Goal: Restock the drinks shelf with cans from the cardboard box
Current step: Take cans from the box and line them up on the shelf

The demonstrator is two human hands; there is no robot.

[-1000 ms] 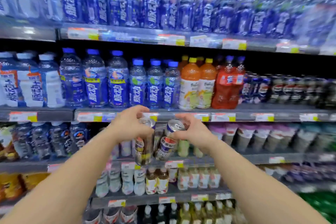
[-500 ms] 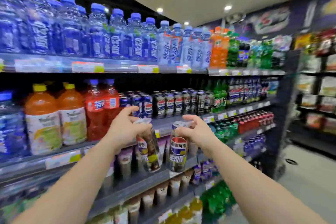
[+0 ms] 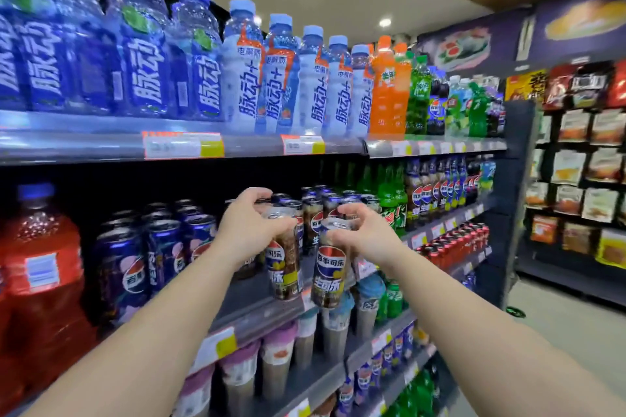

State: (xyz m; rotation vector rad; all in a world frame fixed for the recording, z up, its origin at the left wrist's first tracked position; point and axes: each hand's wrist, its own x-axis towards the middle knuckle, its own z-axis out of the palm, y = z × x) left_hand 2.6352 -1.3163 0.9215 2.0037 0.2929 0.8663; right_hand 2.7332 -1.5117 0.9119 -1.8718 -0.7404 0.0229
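My left hand (image 3: 249,228) grips the top of a dark Pepsi can (image 3: 284,264). My right hand (image 3: 367,235) grips the top of a second, like can (image 3: 330,276). Both cans hang upright side by side in front of the middle shelf (image 3: 257,310), above a bare stretch of its board. Blue Pepsi cans (image 3: 159,250) stand on that shelf to the left. Dark Pepsi cans (image 3: 321,210) stand behind my hands and to the right. The cardboard box is not in view.
Blue and white drink bottles (image 3: 244,78) fill the top shelf. A red bottle (image 3: 37,274) stands at the far left. Green bottles (image 3: 389,200) stand right of the cans. Cup drinks (image 3: 277,359) line the shelf below. A snack rack (image 3: 582,162) and the aisle floor lie to the right.
My view has swung right along the aisle and nearer the can shelf. Both hands have carried their cans from the lower shelves up to the Pepsi can row.
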